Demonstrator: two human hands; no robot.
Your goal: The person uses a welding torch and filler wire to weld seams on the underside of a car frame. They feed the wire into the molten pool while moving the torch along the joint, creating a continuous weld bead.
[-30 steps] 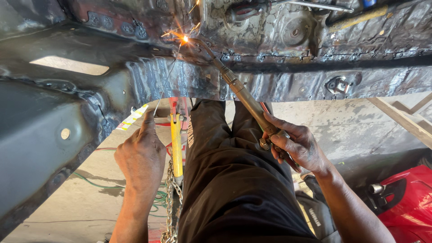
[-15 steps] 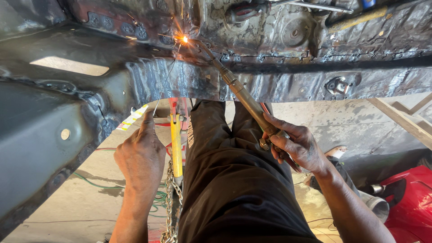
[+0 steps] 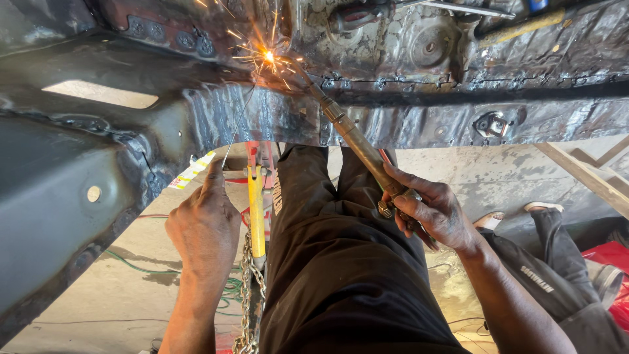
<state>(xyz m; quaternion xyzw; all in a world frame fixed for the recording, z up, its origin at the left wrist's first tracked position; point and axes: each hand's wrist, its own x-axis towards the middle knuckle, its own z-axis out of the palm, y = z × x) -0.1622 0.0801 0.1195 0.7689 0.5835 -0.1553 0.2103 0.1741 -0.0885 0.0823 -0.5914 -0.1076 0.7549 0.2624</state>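
Observation:
I lie under a dark, soot-stained metal underbody [image 3: 98, 164]. My right hand [image 3: 429, 213] grips the handle of a long brass torch [image 3: 357, 141] that slants up to the left. Its tip meets the metal at a bright orange flame [image 3: 268, 57] throwing sparks. My left hand [image 3: 204, 226] pinches a thin filler wire [image 3: 237, 124] that runs up toward the flame. My legs in black trousers [image 3: 341, 262] stretch out ahead between the two arms.
A yellow-handled tool with a chain [image 3: 255, 223] stands between my left hand and my legs. Another person's legs in dark trousers [image 3: 550, 255] lie at the right, beside a red object [image 3: 612, 255]. Green cable [image 3: 226, 288] lies on the concrete floor.
Sparks at the torch tip have grown larger. Another person's legs have moved into view at the right, covering part of the red object. My hands have hardly shifted.

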